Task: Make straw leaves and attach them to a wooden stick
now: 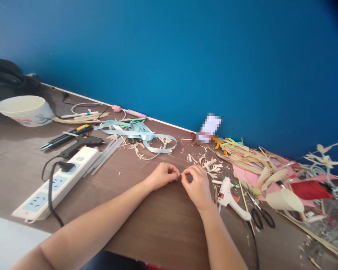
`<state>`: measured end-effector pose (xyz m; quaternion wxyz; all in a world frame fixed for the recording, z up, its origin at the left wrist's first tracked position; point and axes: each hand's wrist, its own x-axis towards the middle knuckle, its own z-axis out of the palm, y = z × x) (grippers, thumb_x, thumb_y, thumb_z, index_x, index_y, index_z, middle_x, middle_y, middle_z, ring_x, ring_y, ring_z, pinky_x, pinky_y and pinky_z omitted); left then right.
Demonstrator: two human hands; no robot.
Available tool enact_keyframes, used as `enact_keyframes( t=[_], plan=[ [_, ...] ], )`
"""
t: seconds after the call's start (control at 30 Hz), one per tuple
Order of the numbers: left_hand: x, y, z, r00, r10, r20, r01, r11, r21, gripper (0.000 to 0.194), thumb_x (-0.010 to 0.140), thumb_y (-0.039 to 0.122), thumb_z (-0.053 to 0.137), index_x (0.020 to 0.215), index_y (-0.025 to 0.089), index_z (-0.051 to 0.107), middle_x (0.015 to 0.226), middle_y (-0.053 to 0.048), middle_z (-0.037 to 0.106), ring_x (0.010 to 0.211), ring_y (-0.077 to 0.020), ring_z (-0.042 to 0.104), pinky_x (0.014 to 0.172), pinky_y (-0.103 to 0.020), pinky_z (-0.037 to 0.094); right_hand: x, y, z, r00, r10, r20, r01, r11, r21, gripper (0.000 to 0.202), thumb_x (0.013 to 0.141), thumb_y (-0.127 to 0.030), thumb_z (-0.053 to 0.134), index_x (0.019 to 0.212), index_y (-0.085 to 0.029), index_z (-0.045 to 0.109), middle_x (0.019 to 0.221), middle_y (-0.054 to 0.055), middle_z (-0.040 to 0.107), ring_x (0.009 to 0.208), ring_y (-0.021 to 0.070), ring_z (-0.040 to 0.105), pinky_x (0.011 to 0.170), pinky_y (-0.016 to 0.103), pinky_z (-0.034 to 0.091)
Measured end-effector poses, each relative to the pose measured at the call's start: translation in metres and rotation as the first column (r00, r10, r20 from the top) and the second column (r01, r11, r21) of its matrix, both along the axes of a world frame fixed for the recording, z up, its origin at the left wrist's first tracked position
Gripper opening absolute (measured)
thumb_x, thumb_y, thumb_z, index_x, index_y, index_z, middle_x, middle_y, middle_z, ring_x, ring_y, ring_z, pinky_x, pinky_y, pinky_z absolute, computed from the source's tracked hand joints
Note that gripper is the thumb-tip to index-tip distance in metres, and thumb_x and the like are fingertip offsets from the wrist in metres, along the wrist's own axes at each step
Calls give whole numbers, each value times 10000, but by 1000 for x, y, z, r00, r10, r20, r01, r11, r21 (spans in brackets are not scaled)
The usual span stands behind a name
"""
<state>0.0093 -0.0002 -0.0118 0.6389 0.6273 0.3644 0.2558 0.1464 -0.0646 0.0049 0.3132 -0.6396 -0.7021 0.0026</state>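
Over the middle of the brown table my left hand [163, 176] and my right hand [195, 183] meet, fingertips almost touching. Both are closed in a pinch. Something tiny and thin seems to sit between the fingertips, too small to name. Just beyond my hands lie pale dried-leaf scraps [212, 165]. A white glue gun [229, 197] rests right of my right hand, with black-handled scissors [260, 215] beside it. Light blue ribbon [141, 133] lies in loose loops beyond my left hand.
On the left are a white power strip [58, 183] with a plugged-in cord, a black glue gun [80, 144], a utility knife [67, 137], clear glue sticks [108, 153] and a white bucket [25, 110]. Dried leaf strips [248, 155] and a paper cup [284, 200] crowd the right. A blue wall [169, 67] stands behind.
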Motion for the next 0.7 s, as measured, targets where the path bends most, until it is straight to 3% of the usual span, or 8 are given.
enact_keyframes(
  t=[0.27,0.7],
  plan=[
    [2,-1,0,999,46,-12,-46,998,-45,91,593,184,509,610,120,571,536,2,564,477,-73,480,479,-183,384,-2,0,-2,1000,-9,4,9,1000,5,108,694,-112,515,632,-197,491,686,4,536,728,169,479,721,311,351],
    [2,2,-7,996,87,-20,-87,996,6,81,587,143,508,647,112,553,513,30,499,434,-50,435,438,-166,348,0,2,-3,1000,-7,-11,8,999,33,103,691,-116,508,629,-196,494,674,4,541,713,167,485,717,310,358]
  ],
)
